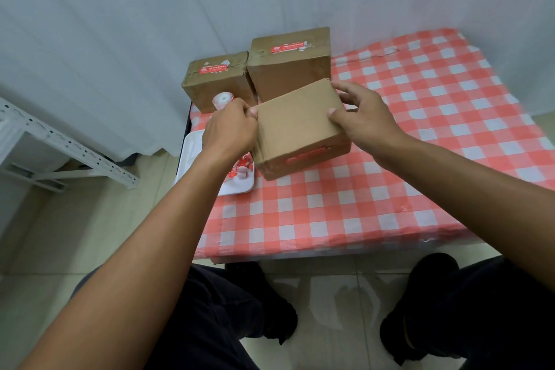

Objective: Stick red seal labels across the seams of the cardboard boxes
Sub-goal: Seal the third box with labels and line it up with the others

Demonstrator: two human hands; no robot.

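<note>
Both hands grip tilted cardboard box [297, 126], red label [307, 155] facing person.

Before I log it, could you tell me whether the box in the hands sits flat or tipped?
Tipped: the held box is tilted, its labelled face turned toward the camera, gripped by both hands.

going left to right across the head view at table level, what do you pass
white tray → left hand → held cardboard box → right hand → bare checked tablecloth
</note>
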